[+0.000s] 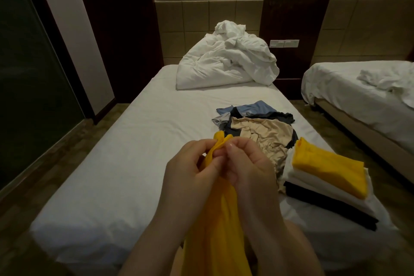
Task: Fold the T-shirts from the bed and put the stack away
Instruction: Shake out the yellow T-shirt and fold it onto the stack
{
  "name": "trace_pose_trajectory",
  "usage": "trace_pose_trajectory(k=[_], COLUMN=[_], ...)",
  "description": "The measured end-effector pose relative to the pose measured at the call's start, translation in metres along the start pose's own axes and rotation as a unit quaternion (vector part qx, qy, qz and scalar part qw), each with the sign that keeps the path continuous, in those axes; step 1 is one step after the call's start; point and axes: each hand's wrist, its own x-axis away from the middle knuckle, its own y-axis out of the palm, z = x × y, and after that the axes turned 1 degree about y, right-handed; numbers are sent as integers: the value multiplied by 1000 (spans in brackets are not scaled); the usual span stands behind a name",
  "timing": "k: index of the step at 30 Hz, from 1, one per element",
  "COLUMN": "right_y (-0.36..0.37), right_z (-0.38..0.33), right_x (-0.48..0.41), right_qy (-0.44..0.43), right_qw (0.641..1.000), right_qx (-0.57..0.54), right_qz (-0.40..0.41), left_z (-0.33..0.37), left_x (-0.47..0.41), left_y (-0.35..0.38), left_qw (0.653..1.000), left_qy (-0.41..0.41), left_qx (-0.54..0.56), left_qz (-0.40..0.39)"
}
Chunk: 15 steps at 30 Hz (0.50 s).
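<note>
Both hands are raised over the near end of the bed (134,163), and each grip pinches the bunched upper edge of a yellow T-shirt (215,231): the left hand (190,163) has thumb and fingertips pressed on the fabric, and the right hand (248,163) is touching it and doing the same. The rest of the shirt hangs in a gathered column toward the person's lap. The main risk is that the hands sit so close together that the cloth is roped rather than spread, so if it were laid down like this the fold would likely come out lopsided or twisted. A thin pinch could also slip, dropping the shirt in a heap. The folded stack (324,205) lies near the bed's right edge, with a dark layer, a white one and a yellow one on top, and a careless sweep of the hanging shirt might nudge it toward the floor. The loose pile (262,134) of beige, dark and blue shirts lies just behind it, touching, and could snag. No drawer, basket or box shows, so where the stack will go cannot be told. A crumpled duvet (226,63) fills the head of the bed.
</note>
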Motion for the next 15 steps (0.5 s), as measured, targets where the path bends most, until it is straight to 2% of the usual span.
trace_pose_trajectory(k=[2, 4, 6, 9, 12, 15], right_y=[-3, -8, -11, -17, -25, -28], right_z=[2, 5, 7, 13, 17, 15], right_x=[0, 0, -1, -7, -17, -27], right_qy=[-22, -76, -133, -186, -193, -186], right_qw=[999, 990, 967, 936, 912, 909], right_qx=[32, 118, 215, 300, 361, 362], right_qz=[-7, -6, -3, 11, -11, -87], left_z=[-1, -4, -5, -4, 1, 5], left_x=[-1, -1, -1, -1, -2, -6], left_y=[-2, -4, -7, -11, -15, -21], left_qw=[999, 996, 990, 979, 974, 978], left_qy=[-22, -49, -76, -102, -108, -90], left_qx=[22, 44, 81, 144, 172, 159], left_qz=[-24, -57, -86, -105, -99, -101])
